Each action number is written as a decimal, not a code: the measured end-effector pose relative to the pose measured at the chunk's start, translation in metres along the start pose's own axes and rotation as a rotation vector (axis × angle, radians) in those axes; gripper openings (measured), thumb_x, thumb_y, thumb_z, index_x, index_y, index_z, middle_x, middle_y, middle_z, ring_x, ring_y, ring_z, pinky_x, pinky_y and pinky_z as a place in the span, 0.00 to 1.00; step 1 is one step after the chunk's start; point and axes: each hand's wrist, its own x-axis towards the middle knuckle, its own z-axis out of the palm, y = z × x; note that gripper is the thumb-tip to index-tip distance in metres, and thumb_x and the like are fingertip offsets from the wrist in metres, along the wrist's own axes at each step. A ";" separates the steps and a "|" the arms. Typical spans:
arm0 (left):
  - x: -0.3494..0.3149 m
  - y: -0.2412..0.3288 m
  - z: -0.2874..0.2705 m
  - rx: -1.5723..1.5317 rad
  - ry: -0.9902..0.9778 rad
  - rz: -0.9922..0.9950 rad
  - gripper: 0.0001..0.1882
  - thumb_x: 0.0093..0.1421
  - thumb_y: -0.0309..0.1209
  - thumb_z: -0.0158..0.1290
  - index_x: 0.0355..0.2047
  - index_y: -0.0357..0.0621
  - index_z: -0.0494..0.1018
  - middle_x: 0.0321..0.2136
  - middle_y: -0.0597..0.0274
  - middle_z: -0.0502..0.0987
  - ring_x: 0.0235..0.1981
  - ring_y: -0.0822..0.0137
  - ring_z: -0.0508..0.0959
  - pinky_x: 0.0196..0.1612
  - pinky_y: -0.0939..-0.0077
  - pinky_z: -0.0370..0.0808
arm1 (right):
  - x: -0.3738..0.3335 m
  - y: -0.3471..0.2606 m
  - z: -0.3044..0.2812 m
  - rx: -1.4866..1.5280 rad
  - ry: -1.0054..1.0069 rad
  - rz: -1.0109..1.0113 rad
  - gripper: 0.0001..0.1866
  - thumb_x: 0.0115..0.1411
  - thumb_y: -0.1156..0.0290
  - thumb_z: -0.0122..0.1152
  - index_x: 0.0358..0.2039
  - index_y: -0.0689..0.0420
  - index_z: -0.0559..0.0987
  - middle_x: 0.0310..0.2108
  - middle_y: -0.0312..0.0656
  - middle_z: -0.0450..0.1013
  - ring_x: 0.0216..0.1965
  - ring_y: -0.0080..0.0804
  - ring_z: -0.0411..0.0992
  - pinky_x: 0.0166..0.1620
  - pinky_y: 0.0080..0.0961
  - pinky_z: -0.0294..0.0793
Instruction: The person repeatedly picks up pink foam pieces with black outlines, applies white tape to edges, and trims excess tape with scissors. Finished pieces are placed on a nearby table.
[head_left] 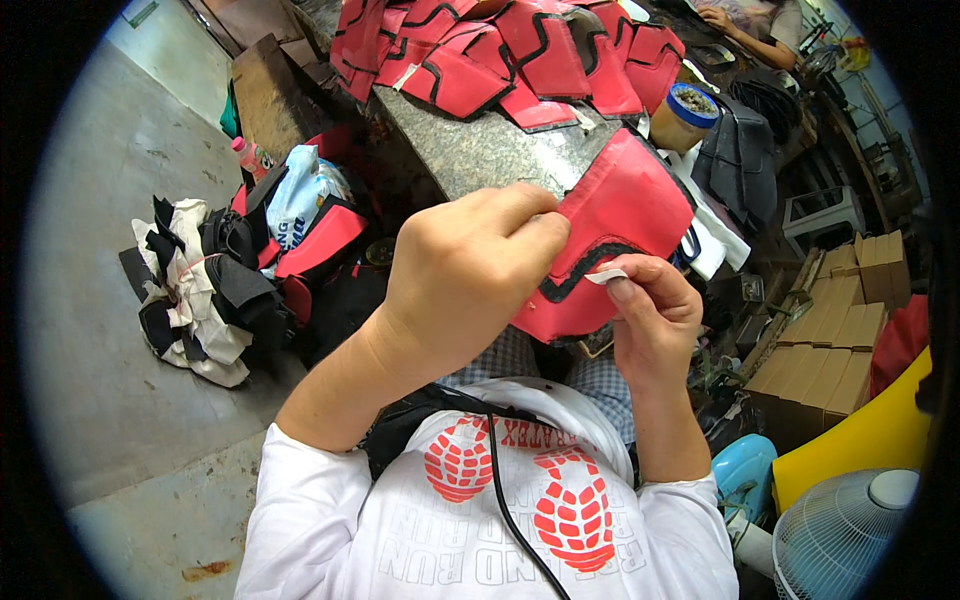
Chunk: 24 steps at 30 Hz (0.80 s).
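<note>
A red leather-like panel [640, 200] with a wavy black band [582, 268] is held up in front of my body, at the near edge of the table. My left hand [480, 265] is closed at the panel's left edge, its fingertips partly hidden behind the knuckles. Between the thumb and forefinger of my right hand [655, 315] is a small white strip [604, 276], pinched at the panel's lower right beside the black band. The panel's lower part passes behind my hands.
Similar red panels [545, 60] lie piled on the grey stone tabletop [440, 140]. A blue-rimmed jar [685, 118] stands to their right, near black material [738, 160]. Scraps [190, 290] are heaped at left; cardboard boxes [820, 340] and a fan [845, 535] are at right. Another person's hand [716, 18] shows at the back.
</note>
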 end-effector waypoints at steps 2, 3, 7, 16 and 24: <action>0.002 0.007 -0.005 0.130 -0.052 0.050 0.07 0.43 0.28 0.55 0.23 0.43 0.71 0.29 0.61 0.74 0.27 0.64 0.78 0.26 0.72 0.76 | -0.003 -0.002 0.004 -0.025 -0.017 -0.045 0.07 0.59 0.84 0.61 0.39 0.68 0.80 0.38 0.44 0.79 0.40 0.25 0.77 0.47 0.21 0.75; 0.004 0.008 -0.006 0.173 -0.115 0.065 0.06 0.43 0.29 0.55 0.22 0.43 0.70 0.28 0.62 0.73 0.28 0.65 0.78 0.26 0.72 0.75 | -0.004 -0.003 0.006 -0.034 -0.023 -0.062 0.07 0.59 0.84 0.61 0.39 0.68 0.80 0.38 0.45 0.79 0.40 0.26 0.77 0.47 0.21 0.75; 0.003 0.000 -0.003 0.039 -0.068 -0.014 0.08 0.45 0.27 0.55 0.26 0.43 0.68 0.28 0.59 0.69 0.27 0.60 0.76 0.26 0.68 0.74 | -0.004 -0.002 0.008 -0.010 -0.023 -0.051 0.07 0.59 0.84 0.61 0.39 0.68 0.79 0.38 0.45 0.79 0.40 0.26 0.77 0.47 0.21 0.75; -0.035 -0.017 -0.027 -0.720 0.171 -0.626 0.11 0.64 0.33 0.48 0.30 0.36 0.70 0.23 0.63 0.70 0.26 0.73 0.71 0.32 0.80 0.70 | 0.015 0.004 -0.010 0.252 0.104 0.020 0.10 0.61 0.80 0.61 0.44 0.65 0.79 0.41 0.44 0.79 0.42 0.28 0.78 0.48 0.25 0.78; -0.021 0.015 -0.014 -0.123 0.018 -0.005 0.17 0.44 0.23 0.65 0.37 0.43 0.81 0.39 0.57 0.76 0.36 0.61 0.76 0.37 0.73 0.76 | 0.022 -0.003 -0.001 0.204 0.077 -0.045 0.10 0.61 0.81 0.61 0.43 0.65 0.80 0.41 0.45 0.79 0.42 0.27 0.78 0.48 0.22 0.78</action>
